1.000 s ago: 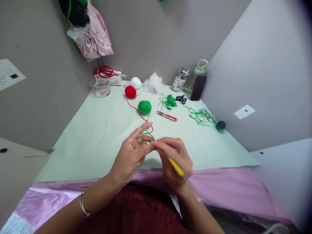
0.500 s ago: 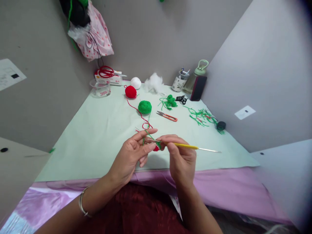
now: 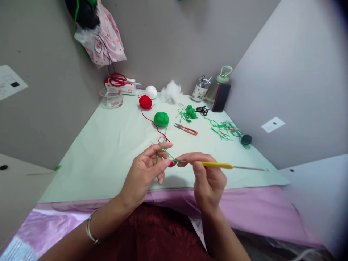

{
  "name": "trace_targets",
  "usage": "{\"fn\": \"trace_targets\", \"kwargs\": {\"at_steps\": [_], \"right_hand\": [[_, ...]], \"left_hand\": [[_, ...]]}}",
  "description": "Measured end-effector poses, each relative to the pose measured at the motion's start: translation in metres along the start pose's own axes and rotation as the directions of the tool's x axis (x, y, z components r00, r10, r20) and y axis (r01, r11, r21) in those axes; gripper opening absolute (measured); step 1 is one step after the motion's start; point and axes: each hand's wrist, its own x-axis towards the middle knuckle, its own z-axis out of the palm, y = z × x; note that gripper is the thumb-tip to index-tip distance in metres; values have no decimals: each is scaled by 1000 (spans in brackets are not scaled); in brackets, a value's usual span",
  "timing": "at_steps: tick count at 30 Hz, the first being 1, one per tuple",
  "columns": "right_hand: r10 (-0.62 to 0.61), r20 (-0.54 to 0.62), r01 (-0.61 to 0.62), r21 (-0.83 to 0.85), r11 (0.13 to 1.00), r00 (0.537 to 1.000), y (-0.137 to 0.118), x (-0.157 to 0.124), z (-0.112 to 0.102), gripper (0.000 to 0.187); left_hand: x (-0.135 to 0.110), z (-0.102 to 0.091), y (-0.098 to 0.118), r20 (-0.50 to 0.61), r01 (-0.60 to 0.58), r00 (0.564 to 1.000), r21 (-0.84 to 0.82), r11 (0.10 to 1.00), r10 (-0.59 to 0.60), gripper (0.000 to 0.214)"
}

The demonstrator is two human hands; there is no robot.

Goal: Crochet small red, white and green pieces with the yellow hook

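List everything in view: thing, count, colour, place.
green yarn ball: 1, green, mid-mat
red yarn ball: 1, red, behind it
white ball: 1, white, back
stuffing: 1 tuft, white, back
snips: 1, orange, mid-mat
scissors: 1, red, back left
tub: 1, clear, back left
yarn offcuts: many, green, right
hair clip: 1, black, back right
cup: 1, pale, back right
bottle: 1, green-lidded, back right
phone: 1, dark, by bottle
roll: 1, black, right edge
bag: 1, pink, hanging on wall
mat: 1, pale green, tabletop
crochet hook: 1, yellow, right hand's grip
crocheted piece: 1, red-green, between both hands
left hand: 1, pinching crocheted piece
right hand: 1, holding crochet hook
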Motion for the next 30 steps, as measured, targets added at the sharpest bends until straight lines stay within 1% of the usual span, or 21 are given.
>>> {"fn": "trace_targets", "kwargs": {"at_steps": [2, 3, 5, 7, 9, 10, 11, 12, 13, 14, 15, 16, 17, 19, 22, 23, 25, 26, 28, 29, 30], "right_hand": [[-127, 46, 131, -101, 986, 991, -1, -2, -1, 25], [-197, 78, 207, -154, 966, 977, 0, -2, -1, 26], [-315, 150, 345, -274, 898, 937, 2, -4, 1, 28], [-402, 196, 447, -390, 805, 895, 6, -7, 4, 31], [-460, 211, 501, -482, 719, 862, 10, -10, 6, 36], [-468, 213, 507, -504, 700, 858, 11, -11, 6, 38], [-462, 203, 497, -498, 710, 863, 12, -11, 6, 38], [-429, 178, 460, -466, 756, 886, 12, -11, 6, 37], [-374, 130, 393, -407, 825, 918, 11, -9, 6, 33], [-302, 68, 307, -323, 895, 951, 10, -7, 5, 28], [-221, 5, 217, -222, 951, 975, 9, -4, 5, 24], [-139, -43, 133, -121, 984, 989, 8, -1, 5, 23], [-70, -66, 68, -38, 997, 995, 7, 2, 5, 22], [-7, -48, 9, 46, 999, 999, 5, 6, 7, 20], [-26, 5, 26, 16, 1000, 1000, 4, 6, 10, 19], [-54, 14, 54, -22, 998, 998, 4, 5, 11, 20], [-154, 28, 156, -149, 976, 988, 5, 0, 12, 25], [-221, 52, 227, -232, 946, 974, 5, -2, 12, 28], [-330, 100, 343, -353, 870, 939, 6, -5, 10, 34], [-342, 100, 355, -364, 861, 934, 7, -5, 9, 35], [-323, 71, 328, -338, 882, 944, 7, -5, 8, 34]], "left_hand": [[-1, 0, -1, -28, -33, 999, 56, 998, 34, 34], [-2, 1, -2, -47, -44, 998, 81, 996, 48, 36], [-3, 3, -2, -79, -56, 995, 107, 993, 65, 42], [-4, 5, -3, -91, -47, 994, 73, 996, 54, 51], [-4, 5, -2, -56, 14, 998, -29, 999, -16, 56], [-3, 5, -1, -19, 74, 997, -91, 993, -76, 56], [-2, 4, 0, 21, 141, 990, -149, 979, -139, 54], [0, 2, 2, 55, 203, 979, -194, 960, -196, 51], [3, 1, 4, 73, 247, 969, -224, 943, -236, 48], [5, -1, 6, 74, 264, 965, -242, 934, -253, 45], [6, -2, 7, 61, 257, 966, -250, 934, -249, 43], [7, -2, 8, 48, 241, 970, -247, 939, -237, 42], [7, -2, 8, 45, 226, 974, -235, 945, -222, 41], [6, 0, 7, 64, 203, 979, -198, 959, -194, 42], [3, 3, 2, 48, 151, 988, -127, 980, -146, 42], [2, 4, 1, 23, 126, 992, -109, 986, -125, 44], [2, 6, -1, -13, 96, 995, -99, 990, -98, 48], [2, 6, -1, -10, 100, 995, -114, 988, -102, 50], [5, 5, 0, 32, 162, 987, -169, 972, -159, 51], [6, 3, 1, 55, 204, 979, -200, 958, -197, 48], [8, 2, 1, 68, 239, 971, -227, 944, -229, 44]]}}
